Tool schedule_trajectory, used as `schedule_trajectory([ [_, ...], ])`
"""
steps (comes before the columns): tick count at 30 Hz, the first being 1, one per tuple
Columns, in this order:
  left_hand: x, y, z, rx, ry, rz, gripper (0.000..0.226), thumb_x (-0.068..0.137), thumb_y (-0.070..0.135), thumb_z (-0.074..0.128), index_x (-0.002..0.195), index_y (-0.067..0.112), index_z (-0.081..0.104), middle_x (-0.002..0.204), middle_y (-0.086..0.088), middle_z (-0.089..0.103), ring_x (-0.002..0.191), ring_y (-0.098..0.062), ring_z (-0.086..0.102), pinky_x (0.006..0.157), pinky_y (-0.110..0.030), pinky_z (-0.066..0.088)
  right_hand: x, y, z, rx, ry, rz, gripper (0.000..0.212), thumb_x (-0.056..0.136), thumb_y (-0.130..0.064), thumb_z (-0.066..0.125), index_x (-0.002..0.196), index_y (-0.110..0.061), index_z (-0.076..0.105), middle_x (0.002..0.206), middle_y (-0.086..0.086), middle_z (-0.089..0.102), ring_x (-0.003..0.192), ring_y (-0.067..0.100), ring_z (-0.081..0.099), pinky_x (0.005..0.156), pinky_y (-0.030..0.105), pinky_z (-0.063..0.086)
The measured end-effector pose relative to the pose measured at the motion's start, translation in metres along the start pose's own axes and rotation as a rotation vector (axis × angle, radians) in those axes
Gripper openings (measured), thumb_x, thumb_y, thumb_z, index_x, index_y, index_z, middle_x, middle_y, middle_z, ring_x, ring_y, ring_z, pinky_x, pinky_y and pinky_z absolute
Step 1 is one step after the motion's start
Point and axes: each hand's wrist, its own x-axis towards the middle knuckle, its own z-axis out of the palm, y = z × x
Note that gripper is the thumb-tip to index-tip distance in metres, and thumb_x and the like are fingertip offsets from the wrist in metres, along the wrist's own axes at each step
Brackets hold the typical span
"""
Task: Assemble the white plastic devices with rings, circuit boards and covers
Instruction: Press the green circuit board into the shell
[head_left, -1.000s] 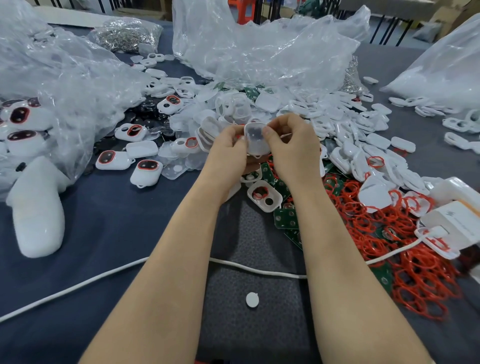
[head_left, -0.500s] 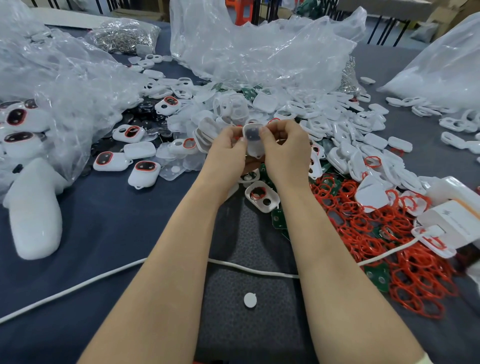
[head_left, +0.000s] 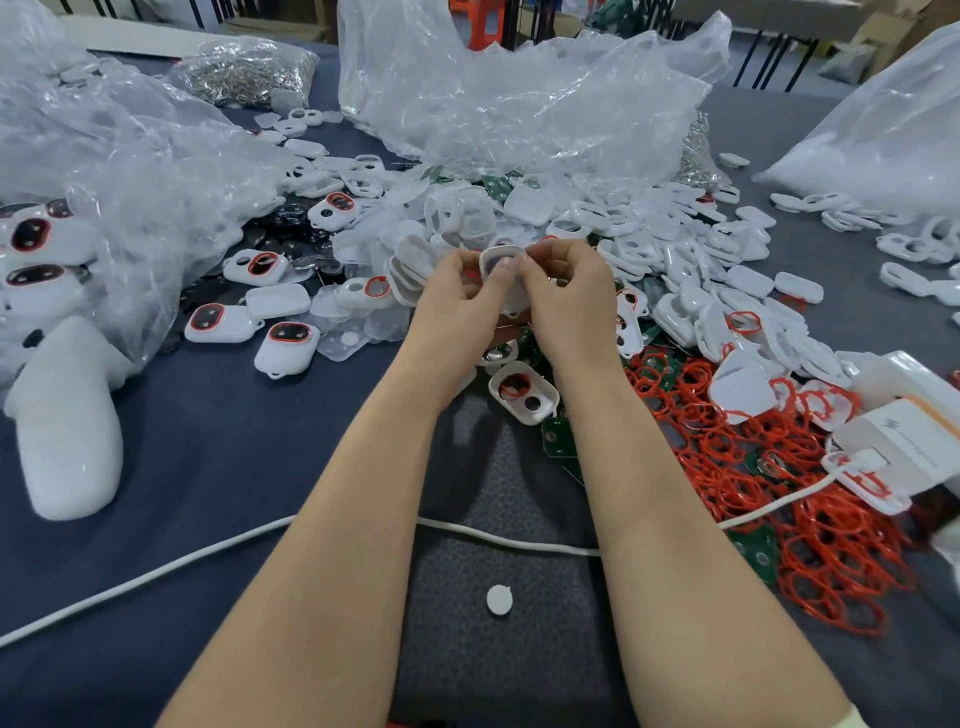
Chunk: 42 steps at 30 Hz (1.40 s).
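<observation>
While both hands pinch one white shell (head_left: 501, 260) between them, held up just over the heap at mid-table, the left hand (head_left: 457, 291) lays its thumb on the near face and the right hand (head_left: 566, 291) curls its fingertips round the right edge. Fingers cover the inside, so I cannot tell whether a ring or board already sits there. Only fingertips hold the smooth plastic, so uneven thumb pressure could, I judge, pop the piece sideways or seat a cover crooked and squeeze a ring out of place. A drop would send it into the loose white covers (head_left: 675, 260) spread below and to the right, where it would be hard to pick out from unworked parts. Nearer, a half-built shell (head_left: 523, 392) with a red ring in one opening lies touching the green circuit boards (head_left: 558, 436); a wrist coming down could knock it. The tangled red rings (head_left: 779, 467) at right may lift several together, and the white cable (head_left: 509, 540) running under both forearms could snag.
</observation>
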Motion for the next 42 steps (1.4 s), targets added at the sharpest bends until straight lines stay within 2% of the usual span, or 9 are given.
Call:
schedule_trajectory([
  [7,0.007,0.009,-0.028,-0.201,0.239,0.047,0.014,0.096,0.006,0.053,0.092,0.018,0.048,0.099,-0.01,0.063,0.067,-0.011,0.072,0.061,-0.023,0.058,0.007,-0.004,-0.03,-0.059,0.047,0.044,0.01,0.092,-0.023,0.057,0.095,-0.018,0.065,0.085,-0.003,0.067,0.079,0.009,0.059,0.076,0.023,0.046],
  [12,0.01,0.007,-0.032,-0.25,0.347,0.095,0.015,0.097,0.009,0.052,0.09,0.02,0.045,0.106,-0.019,0.065,0.068,-0.015,0.071,0.056,-0.019,0.053,-0.001,-0.011,-0.026,-0.485,-0.242,-0.071,0.017,0.087,-0.015,0.059,0.097,-0.015,0.073,0.089,-0.001,0.069,0.084,0.012,0.061,0.072,0.017,0.041],
  [15,0.011,0.004,-0.031,-0.22,0.314,0.082,0.013,0.097,0.007,0.051,0.092,0.017,0.045,0.099,-0.015,0.067,0.064,-0.011,0.071,0.057,-0.019,0.054,-0.003,-0.013,-0.028,-0.763,-0.41,-0.003,0.018,0.085,-0.021,0.064,0.098,-0.013,0.073,0.099,0.007,0.07,0.092,0.021,0.062,0.077,0.029,0.049],
  [20,0.009,0.004,-0.023,-0.17,0.215,0.044,0.018,0.096,-0.001,0.047,0.095,0.017,0.047,0.1,-0.014,0.064,0.058,-0.009,0.069,0.056,-0.019,0.056,-0.006,-0.015,-0.028,-0.875,-0.508,0.001,0.02,0.087,-0.016,0.064,0.106,-0.011,0.065,0.104,0.006,0.064,0.098,0.024,0.058,0.078,0.032,0.048],
  [25,0.006,0.003,-0.02,-0.177,0.161,0.018,0.018,0.098,0.005,0.047,0.095,0.022,0.053,0.09,-0.004,0.064,0.061,-0.01,0.07,0.058,-0.022,0.058,0.0,-0.012,-0.034,-0.544,-0.389,0.052,0.009,0.087,-0.017,0.063,0.092,-0.02,0.056,0.091,-0.002,0.059,0.083,0.015,0.057,0.072,0.026,0.045],
  [30,0.004,0.002,-0.017,-0.141,0.135,0.014,0.018,0.097,0.006,0.05,0.091,0.023,0.052,0.082,-0.002,0.066,0.062,-0.011,0.071,0.06,-0.024,0.059,0.004,-0.011,-0.033,-0.073,-0.121,0.056,0.013,0.089,-0.011,0.062,0.095,-0.023,0.061,0.084,-0.006,0.063,0.081,0.013,0.061,0.086,0.039,0.054],
  [33,0.003,0.002,-0.017,-0.125,0.114,0.0,0.014,0.097,0.003,0.049,0.101,0.016,0.052,0.084,-0.005,0.066,0.06,-0.01,0.07,0.055,-0.021,0.057,0.003,-0.011,-0.031,0.081,-0.101,0.04,0.022,0.086,-0.01,0.063,0.08,-0.031,0.065,0.076,-0.008,0.059,0.072,0.007,0.056,0.075,0.036,0.054],
  [37,0.003,0.003,-0.016,-0.1,0.1,-0.005,0.019,0.098,0.002,0.048,0.115,0.01,0.05,0.089,-0.008,0.065,0.061,-0.009,0.07,0.058,-0.021,0.058,0.002,-0.01,-0.032,0.181,-0.162,0.073,0.019,0.087,-0.008,0.062,0.082,-0.026,0.067,0.056,-0.01,0.055,0.05,0.004,0.047,0.055,0.021,0.042],
  [42,0.002,0.004,-0.016,-0.114,0.106,-0.006,0.02,0.098,0.005,0.048,0.117,0.009,0.052,0.091,-0.006,0.064,0.066,-0.013,0.07,0.065,-0.025,0.06,0.002,-0.011,-0.026,0.258,-0.211,0.127,0.015,0.092,-0.007,0.056,0.084,-0.017,0.065,0.075,-0.001,0.069,0.072,0.013,0.065,0.071,0.029,0.056],
])
